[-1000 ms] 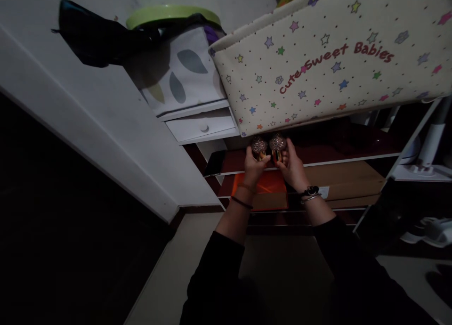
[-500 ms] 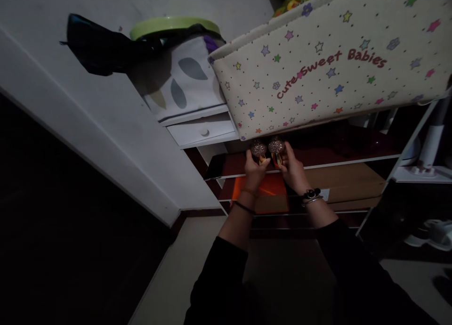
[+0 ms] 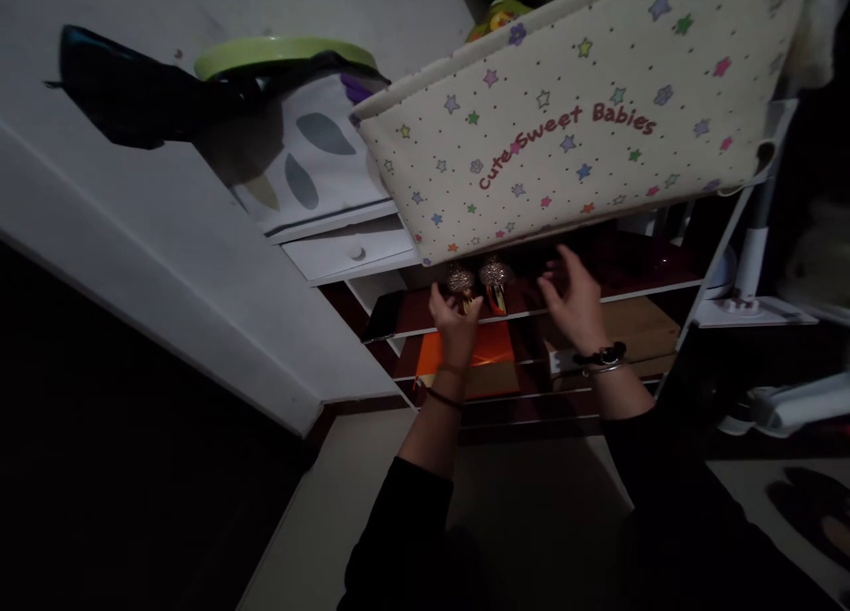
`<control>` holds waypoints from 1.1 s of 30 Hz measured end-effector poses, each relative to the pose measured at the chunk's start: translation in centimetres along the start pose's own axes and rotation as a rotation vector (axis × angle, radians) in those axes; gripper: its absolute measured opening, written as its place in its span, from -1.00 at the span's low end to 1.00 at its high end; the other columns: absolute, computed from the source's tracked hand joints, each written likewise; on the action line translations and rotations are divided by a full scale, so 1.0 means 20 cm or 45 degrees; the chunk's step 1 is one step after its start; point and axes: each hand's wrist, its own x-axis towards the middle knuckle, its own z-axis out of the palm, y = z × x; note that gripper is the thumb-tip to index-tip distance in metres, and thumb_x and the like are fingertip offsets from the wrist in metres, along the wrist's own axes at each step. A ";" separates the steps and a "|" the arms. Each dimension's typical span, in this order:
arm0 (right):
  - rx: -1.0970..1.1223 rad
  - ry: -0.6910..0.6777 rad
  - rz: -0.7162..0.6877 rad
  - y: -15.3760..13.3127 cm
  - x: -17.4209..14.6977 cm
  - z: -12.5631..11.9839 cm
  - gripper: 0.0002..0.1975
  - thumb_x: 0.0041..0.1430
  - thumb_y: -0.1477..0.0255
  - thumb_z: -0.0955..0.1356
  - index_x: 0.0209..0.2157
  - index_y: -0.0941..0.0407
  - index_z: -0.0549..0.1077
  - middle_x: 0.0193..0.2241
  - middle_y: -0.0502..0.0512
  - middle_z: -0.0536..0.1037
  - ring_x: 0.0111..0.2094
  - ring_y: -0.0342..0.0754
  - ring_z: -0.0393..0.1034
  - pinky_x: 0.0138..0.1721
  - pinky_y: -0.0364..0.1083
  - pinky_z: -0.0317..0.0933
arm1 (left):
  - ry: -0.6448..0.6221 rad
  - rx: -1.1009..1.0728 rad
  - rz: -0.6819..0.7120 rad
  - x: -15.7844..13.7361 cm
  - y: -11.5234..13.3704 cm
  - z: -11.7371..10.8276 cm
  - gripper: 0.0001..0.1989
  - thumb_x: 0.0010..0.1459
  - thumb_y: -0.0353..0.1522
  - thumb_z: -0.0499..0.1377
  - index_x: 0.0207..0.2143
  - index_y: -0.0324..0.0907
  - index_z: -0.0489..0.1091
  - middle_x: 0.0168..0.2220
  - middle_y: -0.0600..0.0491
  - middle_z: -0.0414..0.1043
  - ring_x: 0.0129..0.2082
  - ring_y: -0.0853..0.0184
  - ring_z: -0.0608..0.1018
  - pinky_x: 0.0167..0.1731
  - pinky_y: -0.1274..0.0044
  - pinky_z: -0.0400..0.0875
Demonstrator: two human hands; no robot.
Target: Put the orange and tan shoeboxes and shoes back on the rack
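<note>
Glittery shoe (image 3: 459, 279), partly behind left hand (image 3: 455, 324)

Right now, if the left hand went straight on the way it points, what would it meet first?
Probably the left glittery object, just ahead of the left hand; whether they touch is unclear in this dim light.

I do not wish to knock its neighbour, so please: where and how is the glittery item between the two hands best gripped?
Probably by the narrow near end of the glittery item, from the front right. That end faces the open shelf edge, while the rounded end lies further in, below the printed bin; its twin and the left hand crowd the left side.
</note>
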 end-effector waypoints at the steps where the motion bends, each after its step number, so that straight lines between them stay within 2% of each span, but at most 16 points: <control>1: -0.051 0.110 -0.005 0.02 0.03 -0.09 -0.42 0.37 0.29 0.33 0.37 0.09 0.31 0.03 0.28 0.60 -0.09 0.13 0.57 0.10 0.19 0.48 | 0.091 0.084 0.104 -0.05 0.04 0.01 -0.15 0.04 -0.32 0.48 0.34 -0.16 0.24 0.34 -0.27 0.17 0.13 0.12 0.52 0.16 0.33 0.49; 3: -0.166 0.339 0.009 0.10 0.08 -0.28 -0.49 0.39 0.29 0.28 0.31 0.12 0.33 -0.01 0.29 0.59 -0.07 0.16 0.55 0.08 0.23 0.47 | 0.140 0.190 0.318 -0.15 0.13 0.05 -0.35 0.15 -0.31 0.40 0.26 -0.16 0.32 0.27 -0.25 0.22 0.11 0.13 0.49 0.21 0.29 0.44; 5: -0.310 0.541 0.029 0.22 0.11 -0.45 -0.49 0.34 0.30 0.30 0.26 0.15 0.35 0.02 0.34 0.54 0.04 0.24 0.50 0.13 0.31 0.42 | -0.049 0.144 0.403 -0.26 0.21 0.16 -0.54 0.22 -0.31 0.35 0.15 -0.15 0.40 0.18 -0.21 0.29 0.08 0.13 0.49 0.19 0.30 0.45; 6: -0.397 0.608 0.043 0.30 0.12 -0.52 -0.47 0.29 0.29 0.33 0.25 0.15 0.36 0.08 0.36 0.52 0.11 0.30 0.45 0.18 0.36 0.36 | -0.170 0.077 0.375 -0.30 0.24 0.24 -0.59 0.22 -0.32 0.34 0.10 -0.14 0.43 0.16 -0.19 0.31 0.07 0.14 0.49 0.15 0.31 0.47; 8: -0.506 0.654 0.096 0.45 0.12 -0.63 -0.40 0.22 0.27 0.37 0.26 0.15 0.36 0.17 0.39 0.47 0.20 0.37 0.38 0.24 0.42 0.28 | -0.365 -0.113 0.171 -0.36 0.27 0.44 -0.56 0.19 -0.33 0.36 0.11 -0.12 0.42 0.17 -0.18 0.31 0.06 0.15 0.51 0.10 0.34 0.50; 11: -0.476 0.547 0.202 0.61 0.11 -0.70 -0.30 0.17 0.24 0.37 0.31 0.21 0.34 0.23 0.43 0.47 0.24 0.38 0.37 0.28 0.42 0.24 | -0.581 -0.471 -0.452 -0.36 0.28 0.75 -0.38 0.20 -0.41 0.31 0.28 -0.06 0.25 0.14 -0.14 0.37 0.10 0.20 0.55 0.19 0.30 0.45; 13: -0.418 0.429 0.255 0.67 0.10 -0.71 -0.26 0.17 0.24 0.36 0.33 0.27 0.33 0.25 0.47 0.47 0.26 0.37 0.38 0.31 0.39 0.23 | -0.608 -0.620 -0.766 -0.32 0.28 0.92 -0.29 0.21 -0.46 0.26 0.36 0.01 0.13 0.13 -0.09 0.41 0.12 0.25 0.56 0.22 0.30 0.41; 15: -0.390 0.342 0.278 0.70 0.09 -0.70 -0.23 0.17 0.24 0.35 0.35 0.31 0.32 0.29 0.50 0.45 0.31 0.36 0.35 0.35 0.36 0.21 | -0.600 -0.669 -0.948 -0.27 0.28 1.05 -0.26 0.20 -0.45 0.26 0.36 0.07 0.08 0.18 -0.07 0.40 0.17 0.24 0.55 0.23 0.29 0.39; 18: -0.379 0.291 0.278 0.72 0.08 -0.68 -0.19 0.19 0.22 0.35 0.40 0.31 0.25 0.34 0.51 0.38 0.35 0.34 0.31 0.38 0.35 0.18 | -0.596 -0.631 -1.074 -0.22 0.28 1.16 -0.33 0.21 -0.29 0.32 0.30 0.11 0.13 0.28 -0.11 0.34 0.25 0.13 0.52 0.21 0.22 0.41; 21: -0.372 0.270 0.236 0.72 0.07 -0.67 -0.14 0.17 0.19 0.37 0.42 0.31 0.22 0.34 0.52 0.37 0.34 0.35 0.30 0.38 0.34 0.18 | -0.565 -0.586 -1.053 -0.18 0.27 1.21 -0.43 0.28 -0.13 0.27 0.26 0.07 0.19 0.37 -0.12 0.26 0.28 0.07 0.49 0.18 0.21 0.43; 24: -0.354 0.279 0.194 0.69 0.07 -0.65 -0.16 0.16 0.14 0.40 0.38 0.25 0.26 0.28 0.48 0.41 0.29 0.33 0.32 0.35 0.32 0.20 | -0.550 -0.486 -0.957 -0.18 0.24 1.20 -0.43 0.29 -0.05 0.25 0.27 0.04 0.24 0.37 -0.08 0.29 0.24 0.06 0.52 0.15 0.24 0.44; 27: -0.348 0.293 0.212 0.63 0.07 -0.61 -0.20 0.13 0.11 0.45 0.32 0.18 0.29 0.19 0.43 0.43 0.21 0.32 0.34 0.29 0.32 0.24 | -0.567 -0.399 -0.777 -0.18 0.21 1.12 -0.35 0.24 0.02 0.29 0.29 0.08 0.23 0.34 -0.04 0.36 0.18 0.09 0.54 0.14 0.23 0.44; 30: -0.359 0.261 0.290 0.56 0.07 -0.55 -0.27 0.05 0.15 0.51 0.19 0.18 0.33 0.07 0.42 0.47 0.14 0.34 0.35 0.23 0.33 0.26 | -0.572 -0.434 -0.609 -0.19 0.20 1.02 -0.33 0.25 0.05 0.28 0.28 0.03 0.21 0.29 -0.09 0.40 0.09 0.16 0.58 0.06 0.28 0.49; 33: -0.317 0.232 0.416 0.51 0.06 -0.51 -0.37 0.00 0.19 0.52 0.04 0.15 0.32 -0.06 0.37 0.52 -0.03 0.28 0.43 0.11 0.28 0.34 | -0.546 -0.479 -0.626 -0.20 0.22 0.92 -0.42 0.31 0.07 0.21 0.20 -0.05 0.24 0.15 -0.13 0.45 -0.12 0.21 0.61 -0.13 0.35 0.57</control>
